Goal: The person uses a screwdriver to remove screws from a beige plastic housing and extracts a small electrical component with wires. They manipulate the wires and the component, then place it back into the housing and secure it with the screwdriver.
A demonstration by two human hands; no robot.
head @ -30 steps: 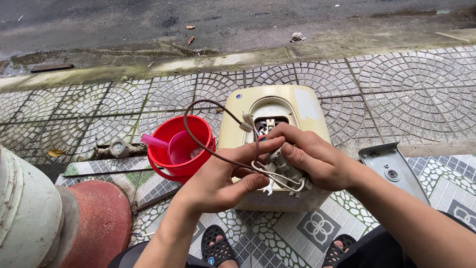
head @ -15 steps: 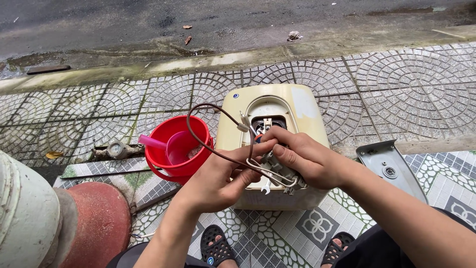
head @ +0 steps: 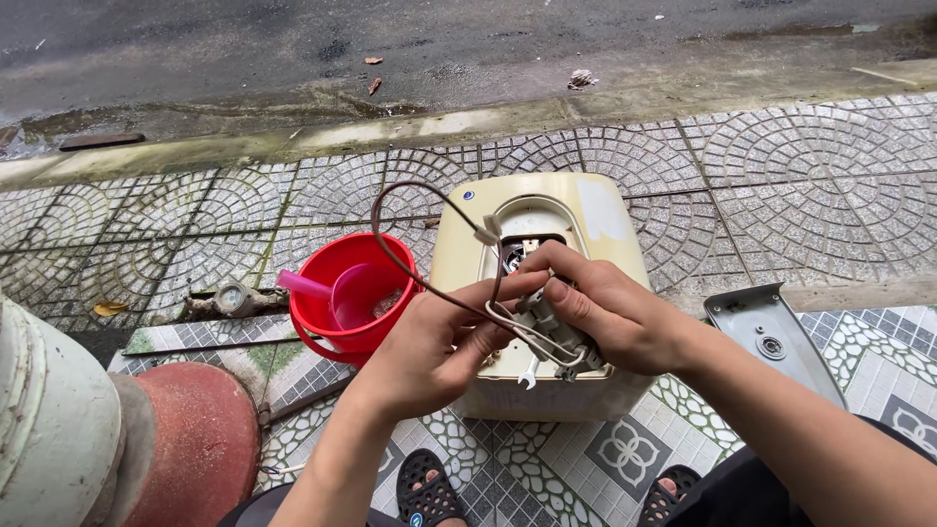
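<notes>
Head view: left hand (head: 429, 356) and right hand (head: 610, 317) closed on white wiring block (head: 556, 337) over open cream metal heater casing (head: 542, 293); grey cover plate (head: 771, 337) off, wires attached.

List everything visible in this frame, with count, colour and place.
Heater: one, cream, centre on tiles.
Wires: a bundle, brown and white, looping from the heater into both hands.
Wrench: one, silver, on the heater below the hands.
Bucket: one, red, left of heater.
Scoop: one, pink, inside bucket.
Cover plate: one, grey, right on tiles.
Pillar: one, white over red base, lower left.
Sandals: two, black, bottom.
Left hand: on wires.
Right hand: grips wired part.
</notes>
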